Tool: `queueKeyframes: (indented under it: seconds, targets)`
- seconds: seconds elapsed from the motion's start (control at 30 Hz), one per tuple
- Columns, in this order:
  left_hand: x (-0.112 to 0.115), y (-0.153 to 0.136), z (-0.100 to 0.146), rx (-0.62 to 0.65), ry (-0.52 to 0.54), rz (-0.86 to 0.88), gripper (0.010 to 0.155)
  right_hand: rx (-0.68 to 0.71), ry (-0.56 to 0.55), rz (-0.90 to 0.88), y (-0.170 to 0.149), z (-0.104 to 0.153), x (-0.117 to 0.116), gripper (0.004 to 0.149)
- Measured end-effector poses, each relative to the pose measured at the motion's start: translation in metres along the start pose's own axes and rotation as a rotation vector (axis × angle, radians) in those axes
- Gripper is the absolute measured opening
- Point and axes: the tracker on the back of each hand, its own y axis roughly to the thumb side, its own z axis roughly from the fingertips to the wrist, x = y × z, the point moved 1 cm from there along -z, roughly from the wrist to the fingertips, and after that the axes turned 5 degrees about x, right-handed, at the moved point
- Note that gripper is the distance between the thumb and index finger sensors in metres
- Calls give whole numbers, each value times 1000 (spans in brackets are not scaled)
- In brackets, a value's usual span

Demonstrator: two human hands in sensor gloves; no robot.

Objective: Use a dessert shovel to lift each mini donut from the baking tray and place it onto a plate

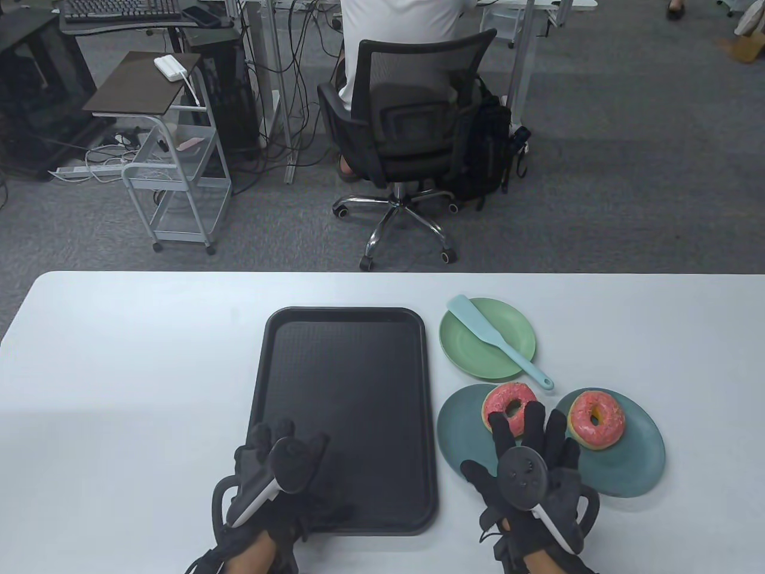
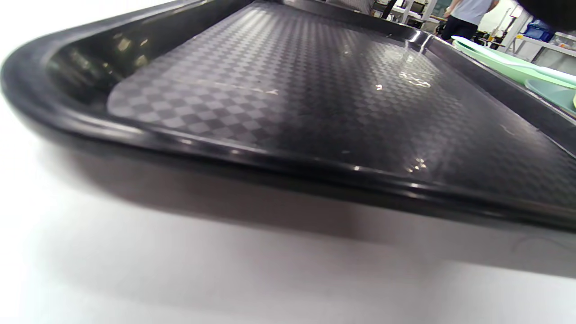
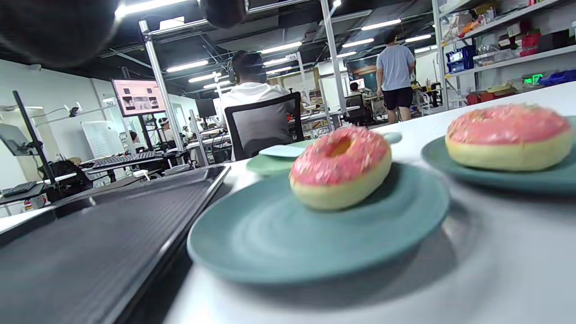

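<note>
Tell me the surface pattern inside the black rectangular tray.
A fine checkered weave texture on the black rectangular tray, clearest in the left wrist view.

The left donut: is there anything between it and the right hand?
Nothing visible. The right hand hovers above the near plate, its fingertips at the left donut; whether they touch is unclear.

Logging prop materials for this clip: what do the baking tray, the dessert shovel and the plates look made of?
Baking tray: likely black plastic, with a checkered textured floor and glossy rim glints. Dessert shovel: probably silicone or soft plastic, matte pale blue, one piece. Plates, green and two teal: matte, thin-rimmed, possibly melamine or wheat-straw plastic; ceramic can't be excluded.
</note>
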Motion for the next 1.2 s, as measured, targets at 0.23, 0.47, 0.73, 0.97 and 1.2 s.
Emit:
queueKeyframes:
  seconds: [0.23, 0.47, 0.73, 0.97, 1.2]
  targets:
    - [-2, -1, 1, -18, 24, -26, 97, 124, -28, 143, 15, 11, -8, 102]
    - [-5, -6, 1, -46, 37, -37, 98, 147, 29, 133, 16, 8, -15, 107]
    - [-8, -11, 0, -68, 44, -35, 97, 121, 80, 86, 3, -1, -20, 106]
    - [-8, -13, 0, -70, 42, -25, 96, 98, 120, 48, -6, -4, -24, 105]
    - [-6, -13, -2, -72, 28, -34, 95, 98, 146, 31, -5, -2, -26, 103]
